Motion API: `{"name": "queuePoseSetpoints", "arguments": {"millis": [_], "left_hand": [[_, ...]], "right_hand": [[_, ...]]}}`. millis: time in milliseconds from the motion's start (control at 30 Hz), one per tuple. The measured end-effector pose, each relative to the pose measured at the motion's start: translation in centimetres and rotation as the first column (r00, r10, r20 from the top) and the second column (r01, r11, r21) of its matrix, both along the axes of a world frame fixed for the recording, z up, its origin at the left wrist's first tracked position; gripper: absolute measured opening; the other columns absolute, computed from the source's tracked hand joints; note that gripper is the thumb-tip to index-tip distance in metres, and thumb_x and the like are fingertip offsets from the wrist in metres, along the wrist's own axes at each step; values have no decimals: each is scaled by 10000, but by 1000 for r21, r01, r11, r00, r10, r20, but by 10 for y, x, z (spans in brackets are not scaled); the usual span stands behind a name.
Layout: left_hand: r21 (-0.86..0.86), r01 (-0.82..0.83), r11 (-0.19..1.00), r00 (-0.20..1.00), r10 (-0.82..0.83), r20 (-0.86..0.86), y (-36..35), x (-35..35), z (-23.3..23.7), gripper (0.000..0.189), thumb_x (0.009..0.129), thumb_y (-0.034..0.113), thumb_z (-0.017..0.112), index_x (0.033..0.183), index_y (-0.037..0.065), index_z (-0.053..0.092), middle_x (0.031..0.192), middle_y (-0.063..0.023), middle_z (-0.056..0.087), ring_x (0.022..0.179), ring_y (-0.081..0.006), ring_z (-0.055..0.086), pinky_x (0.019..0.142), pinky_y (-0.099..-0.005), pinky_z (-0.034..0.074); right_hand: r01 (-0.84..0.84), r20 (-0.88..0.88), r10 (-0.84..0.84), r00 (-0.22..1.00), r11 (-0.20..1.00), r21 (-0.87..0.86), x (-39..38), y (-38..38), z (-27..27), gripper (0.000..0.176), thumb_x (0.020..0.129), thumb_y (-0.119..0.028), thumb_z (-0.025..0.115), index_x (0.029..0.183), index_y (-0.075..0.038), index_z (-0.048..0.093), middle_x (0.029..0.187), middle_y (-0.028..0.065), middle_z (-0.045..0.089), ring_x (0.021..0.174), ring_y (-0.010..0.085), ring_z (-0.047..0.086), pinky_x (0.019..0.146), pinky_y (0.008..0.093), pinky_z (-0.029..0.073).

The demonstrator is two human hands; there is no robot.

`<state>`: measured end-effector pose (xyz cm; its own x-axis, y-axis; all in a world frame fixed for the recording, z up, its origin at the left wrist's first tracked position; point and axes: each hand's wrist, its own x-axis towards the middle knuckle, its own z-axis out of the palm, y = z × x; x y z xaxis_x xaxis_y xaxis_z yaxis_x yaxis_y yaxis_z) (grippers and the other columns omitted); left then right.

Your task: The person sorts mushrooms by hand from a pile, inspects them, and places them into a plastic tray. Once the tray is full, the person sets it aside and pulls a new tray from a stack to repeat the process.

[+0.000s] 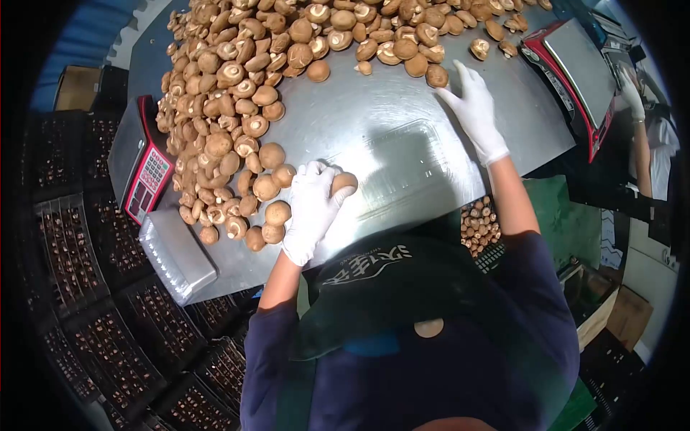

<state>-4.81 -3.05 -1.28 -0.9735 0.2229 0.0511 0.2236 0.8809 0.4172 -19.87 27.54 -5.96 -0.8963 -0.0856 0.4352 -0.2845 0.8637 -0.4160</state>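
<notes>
My left hand [311,208], in a white glove, is closed around a brown shiitake mushroom [344,184] at the near edge of the heap. Over on the right, my gloved right hand [473,113] reaches across the metal table with its thumb and fingers apart. Its fingertips are close to a single mushroom [436,76] at the heap's front edge. Between both hands a clear plastic tray [399,169] lies on the shiny tabletop [323,108]. A large heap of shiitake mushrooms [215,115] curves along the back and left.
Red-framed scales stand at left [152,169] and right [575,68]. Stacked clear trays [180,255] sit at the front left corner. Dark crates of mushrooms [108,352] fill the floor at left. Another person's gloved hand [631,93] is beside the right scale.
</notes>
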Motion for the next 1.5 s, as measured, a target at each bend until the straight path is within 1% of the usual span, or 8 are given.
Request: {"name": "queuePoseSetpoints", "arguments": {"millis": [300,500,600,700,933,1167,1367,1500], "left_hand": [[271,218,937,938,-125,-324,62,-119,11,377,856,96,602,1227,41,567,1207,-178,571,1090,-355,573,920,-389,465],[24,239,971,950,-229,-212,114,-229,-28,422,851,137,588,1269,82,562,1270,-187,555,1182,-349,509,1011,-401,414],[159,190,969,967,-157,-201,106,-233,-27,412,853,138,597,1257,66,568,1213,-155,604,1127,-295,562,957,-380,456],[956,-209,204,909,-321,267,80,-209,-17,376,978,178,506,1272,-57,513,1139,-143,641,958,-178,648,829,-290,526],[888,-455,-70,830,-395,394,41,-147,17,395,1008,195,445,1286,-84,473,1112,-161,636,904,-226,674,779,-279,555],[476,197,857,980,-180,-82,22,-49,7,303,792,54,661,1092,58,617,1043,-90,661,844,-242,652,732,-326,522],[4,267,964,963,-267,41,7,-21,-11,428,721,73,708,1127,64,573,1134,-108,579,1108,-304,536,951,-365,438],[372,238,897,971,-232,-62,-1,-37,-8,369,749,33,663,1110,47,589,1116,-112,596,1085,-298,554,944,-365,443]], "right_hand": [[14,158,31,987,960,-279,-9,-32,-17,591,762,-175,689,1304,-43,497,1050,158,603,1016,319,566,888,394,467],[283,270,352,896,16,-959,-20,13,-22,168,846,-176,599,952,-58,654,944,38,624,830,92,564,694,259,460],[352,436,250,864,317,-880,-38,18,-12,189,842,-219,647,931,-53,663,913,23,616,826,110,582,682,256,464],[-32,91,69,993,932,-360,-49,-4,-6,297,764,-183,723,1035,-93,639,995,52,603,875,214,618,734,340,503],[14,-3,-15,1000,990,-139,-67,-11,-10,402,746,-209,727,1126,-127,624,1019,87,647,905,273,645,740,385,514],[311,357,681,639,196,-930,20,-19,33,262,910,-183,618,1081,11,658,779,40,637,666,102,595,582,218,427],[284,543,690,478,464,-839,62,-54,58,259,892,-244,602,985,-18,686,763,33,622,681,97,549,633,242,425],[-247,554,629,545,752,-611,78,-69,15,313,860,-310,613,1018,-56,704,888,77,658,764,180,615,713,300,491]]}}
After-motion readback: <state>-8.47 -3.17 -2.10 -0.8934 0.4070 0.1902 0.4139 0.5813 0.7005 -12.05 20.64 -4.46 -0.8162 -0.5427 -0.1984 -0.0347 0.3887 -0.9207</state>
